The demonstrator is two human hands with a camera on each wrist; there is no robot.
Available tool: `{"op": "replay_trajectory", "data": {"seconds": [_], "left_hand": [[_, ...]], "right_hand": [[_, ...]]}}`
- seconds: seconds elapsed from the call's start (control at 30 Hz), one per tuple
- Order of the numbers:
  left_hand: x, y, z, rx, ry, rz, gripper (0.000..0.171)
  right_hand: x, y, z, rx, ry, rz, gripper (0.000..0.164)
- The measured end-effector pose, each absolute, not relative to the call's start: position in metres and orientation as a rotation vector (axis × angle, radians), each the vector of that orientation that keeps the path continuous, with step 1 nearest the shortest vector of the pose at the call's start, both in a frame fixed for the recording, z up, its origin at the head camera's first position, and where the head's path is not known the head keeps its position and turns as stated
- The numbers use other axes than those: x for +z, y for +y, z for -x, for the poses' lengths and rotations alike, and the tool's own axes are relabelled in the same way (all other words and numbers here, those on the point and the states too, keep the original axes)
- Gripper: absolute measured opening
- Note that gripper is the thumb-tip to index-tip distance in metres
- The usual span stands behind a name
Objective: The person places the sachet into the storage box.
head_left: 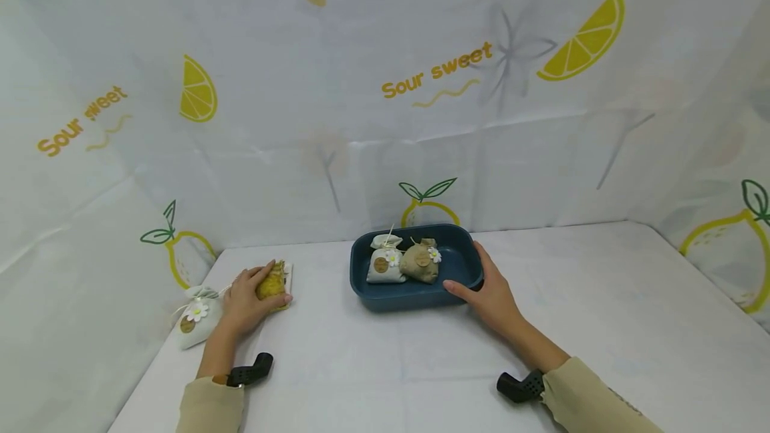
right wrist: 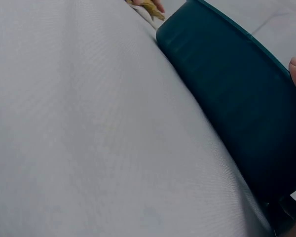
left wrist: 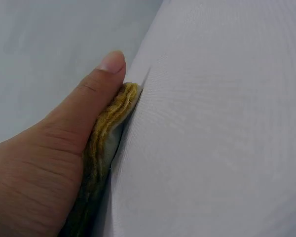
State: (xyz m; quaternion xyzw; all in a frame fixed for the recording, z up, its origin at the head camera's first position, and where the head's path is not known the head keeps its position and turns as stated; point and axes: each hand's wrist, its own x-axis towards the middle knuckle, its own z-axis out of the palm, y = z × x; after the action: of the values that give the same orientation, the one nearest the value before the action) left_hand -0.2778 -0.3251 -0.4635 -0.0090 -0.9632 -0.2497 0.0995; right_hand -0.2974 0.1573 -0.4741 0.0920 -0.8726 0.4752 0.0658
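My left hand [head_left: 243,303] grips a yellow, rough-textured cloth bundle [head_left: 273,282] at the left of the table, thumb along its near side. Ridged yellow layers [left wrist: 111,118] over a pale layer show beside the thumb in the left wrist view; the palm hides the rest. Just left of that hand leans a white drawstring sachet [head_left: 201,316] with a daisy. My right hand [head_left: 490,296] holds the right end of a dark blue tray [head_left: 385,303], thumb over the rim. Inside the tray lie a white sachet [head_left: 386,266] and a tan sachet [head_left: 421,262], each with a daisy.
A white cloth covers the table [head_left: 385,366]. Behind it hangs a white curtain [head_left: 271,172] printed with lemons, close to the tray's far side. Each wrist wears a black camera mount, such as the one on the right wrist [head_left: 520,386].
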Motion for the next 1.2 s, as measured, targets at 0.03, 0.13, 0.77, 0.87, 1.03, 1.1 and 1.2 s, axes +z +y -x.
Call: {"op": "replay_trajectory", "data": {"seconds": [0.03, 0.13, 0.77, 0.87, 1.03, 1.1, 1.2], "left_hand": [[-0.466, -0.325, 0.279, -0.756, -2.833, 0.051, 0.088], [-0.470, -0.326, 0.280, -0.803, -2.802, 0.110, 0.082], [-0.456, -0.312, 0.276, -0.738, -2.658, 0.016, 0.048], [-0.449, -0.305, 0.277, -0.724, -2.614, 0.033, 0.047], [-0.436, -0.290, 0.280, -0.707, -2.534, 0.137, 0.047], [-0.430, -0.283, 0.279, -0.714, -2.512, 0.177, 0.047], [-0.422, -0.273, 0.277, -0.714, -2.482, 0.224, 0.049]], "right_hand": [[-0.474, 0.157, 0.297, 1.432, -2.633, -0.275, 0.104], [-0.475, 0.157, 0.297, 1.432, -2.635, -0.272, 0.104], [-0.476, 0.158, 0.296, 1.415, -2.627, -0.303, 0.104], [-0.476, 0.158, 0.297, 1.414, -2.623, -0.306, 0.104], [-0.474, 0.159, 0.297, 1.417, -2.626, -0.299, 0.105], [-0.474, 0.159, 0.297, 1.421, -2.627, -0.296, 0.105], [-0.475, 0.158, 0.297, 1.425, -2.625, -0.295, 0.105]]}}
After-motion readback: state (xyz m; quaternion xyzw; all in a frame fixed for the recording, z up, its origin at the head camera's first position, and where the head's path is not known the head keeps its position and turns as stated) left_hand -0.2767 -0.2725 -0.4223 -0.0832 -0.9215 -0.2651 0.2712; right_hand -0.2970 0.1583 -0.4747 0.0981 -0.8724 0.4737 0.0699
